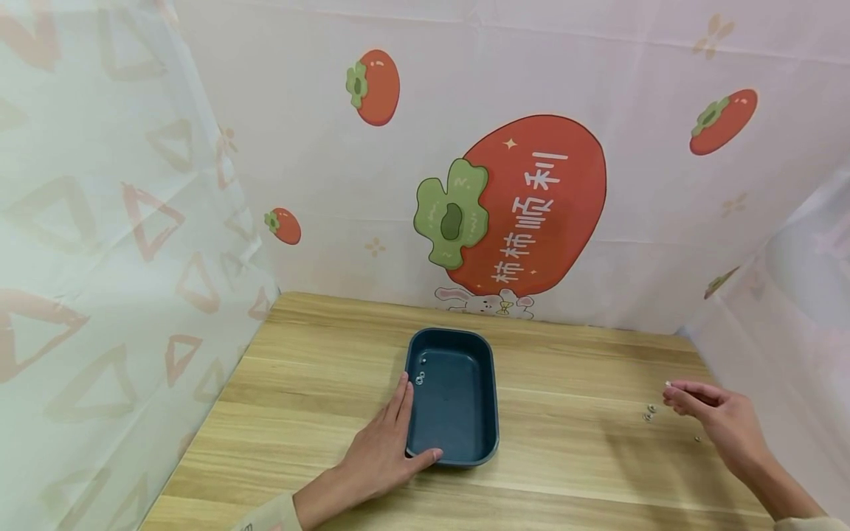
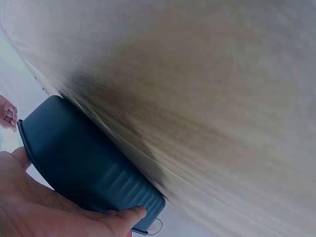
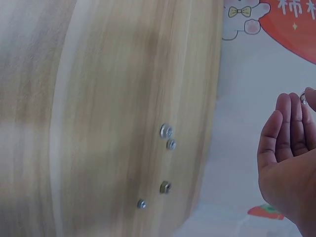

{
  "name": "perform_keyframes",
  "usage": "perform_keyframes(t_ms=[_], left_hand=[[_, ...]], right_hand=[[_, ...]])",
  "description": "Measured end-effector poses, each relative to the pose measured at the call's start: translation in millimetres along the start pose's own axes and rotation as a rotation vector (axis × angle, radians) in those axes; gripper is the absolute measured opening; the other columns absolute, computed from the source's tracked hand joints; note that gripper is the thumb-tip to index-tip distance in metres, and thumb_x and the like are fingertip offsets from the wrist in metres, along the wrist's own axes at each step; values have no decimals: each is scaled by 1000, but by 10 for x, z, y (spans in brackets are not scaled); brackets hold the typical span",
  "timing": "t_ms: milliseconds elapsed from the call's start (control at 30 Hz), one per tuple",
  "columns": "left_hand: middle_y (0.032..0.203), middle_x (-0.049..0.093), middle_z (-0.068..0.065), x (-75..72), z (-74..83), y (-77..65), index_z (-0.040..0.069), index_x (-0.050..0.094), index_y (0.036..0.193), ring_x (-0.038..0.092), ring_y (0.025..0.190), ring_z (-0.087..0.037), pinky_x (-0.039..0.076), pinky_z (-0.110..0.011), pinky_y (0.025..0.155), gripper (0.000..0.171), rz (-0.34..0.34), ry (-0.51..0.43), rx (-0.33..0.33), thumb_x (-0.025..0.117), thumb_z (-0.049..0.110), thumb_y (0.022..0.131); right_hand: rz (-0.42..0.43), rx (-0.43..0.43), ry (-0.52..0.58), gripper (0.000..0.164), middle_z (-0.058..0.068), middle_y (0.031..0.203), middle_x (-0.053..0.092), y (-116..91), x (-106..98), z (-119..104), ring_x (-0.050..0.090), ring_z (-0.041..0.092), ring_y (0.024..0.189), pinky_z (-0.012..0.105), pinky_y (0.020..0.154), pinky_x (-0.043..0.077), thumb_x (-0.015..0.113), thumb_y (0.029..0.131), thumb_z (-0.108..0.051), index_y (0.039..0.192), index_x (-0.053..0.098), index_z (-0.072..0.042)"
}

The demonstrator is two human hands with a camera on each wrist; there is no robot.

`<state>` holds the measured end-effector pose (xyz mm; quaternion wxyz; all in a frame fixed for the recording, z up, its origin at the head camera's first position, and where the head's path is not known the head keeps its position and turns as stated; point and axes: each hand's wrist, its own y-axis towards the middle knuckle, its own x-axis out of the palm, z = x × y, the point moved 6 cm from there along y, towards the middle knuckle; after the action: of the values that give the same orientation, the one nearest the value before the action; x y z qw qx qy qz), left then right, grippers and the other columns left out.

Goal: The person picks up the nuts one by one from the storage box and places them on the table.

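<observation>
- Left hand (image 1: 380,451) lay flat on the table (image 1: 571,472) against the tray (image 1: 453,435), fingers straight along its left wall, thumb stretched under the near rim.
- Left wrist view: thumb tip (image 2: 129,215) pressed the tray's ribbed corner (image 2: 89,168); palm lay along its side. No curl round it.
- Tray was dark blue, rectangular with rounded corners, at mid-table. Two small nuts (image 1: 420,378) sat inside near its left wall, with one more speck beyond them.
- Right hand (image 1: 713,414) hovered at the table's right side, near the curtain, fingers drawn together toward the thumb.
- Right wrist view: fingers (image 3: 291,123) straight and close together, thumb tip meeting them, with a small shiny nut (image 3: 304,99) pinched there.
- Loose nuts (image 3: 166,131) lay on the wood just left of that hand: two touching, two more apart nearer the edge. In the head view they showed as a small cluster (image 1: 649,413).
- Tray and loose nuts sat well apart.
</observation>
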<state>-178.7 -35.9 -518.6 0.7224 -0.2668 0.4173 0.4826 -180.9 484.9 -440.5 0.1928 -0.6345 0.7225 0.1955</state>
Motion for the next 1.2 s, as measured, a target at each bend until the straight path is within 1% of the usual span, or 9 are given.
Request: perform_keyframes(t_ms=[167,267,333,533,700,800,900,1067,1200], left_hand=[[179,1,-11,0,-2,-8,3,13,170,34,155,-40,46,-59,113,113,6,1,3,64,71,95],[179,1,-11,3,-4,-11,3,13,170,34,155,-40,46,-59,113,114,8,2,4,64,71,95],[179,1,-11,6,-6,-11,3,12,170,34,155,-40,46,-58,113,114,10,4,5,64,71,95],[179,0,-10,10,-7,-9,3,12,170,33,156,-39,46,-58,114,113,14,8,7,63,71,95],[179,0,-10,12,-8,-7,3,12,170,31,157,-39,45,-58,114,113,13,7,9,63,71,95],[179,1,-10,16,-10,-7,3,13,170,31,157,-39,45,-58,114,113,15,10,10,63,71,95],[179,1,-11,19,-11,-8,2,13,170,32,157,-39,46,-58,113,114,17,10,12,63,71,95],[179,1,-11,22,-11,-6,2,13,170,32,157,-39,46,-58,113,113,18,8,14,63,71,95],[179,0,-11,23,-14,-5,3,11,170,33,156,-39,46,-58,113,113,15,13,14,63,71,95]], right_hand=[[-9,38,39,18,-12,97,81,-44,-82,137,76,3,88,11,79,54,66,107,-17,115,81,-8],[-8,59,15,20,-8,97,82,-69,-132,189,76,3,87,12,78,55,67,106,-18,115,81,-7],[-6,82,-14,23,-7,97,82,-78,-171,220,76,3,87,12,76,54,68,106,-22,116,80,-5],[16,144,-146,31,-8,92,82,-72,-287,325,74,1,82,14,70,53,71,103,-36,113,82,-8],[4,146,-256,45,-11,87,80,-37,-355,392,70,0,78,18,68,55,70,104,-38,118,76,5],[-7,122,-307,46,-10,86,80,-21,-365,417,70,0,76,20,67,55,69,105,-34,119,74,9],[-6,89,-364,43,-5,85,80,-6,-363,432,69,1,74,24,64,56,70,105,-31,117,75,9],[0,-11,-528,30,4,85,80,17,-334,456,62,-3,68,26,58,51,73,102,-25,108,80,3],[8,-128,-654,12,0,81,78,43,-268,467,57,-8,66,26,57,48,79,95,-17,95,82,-6]])
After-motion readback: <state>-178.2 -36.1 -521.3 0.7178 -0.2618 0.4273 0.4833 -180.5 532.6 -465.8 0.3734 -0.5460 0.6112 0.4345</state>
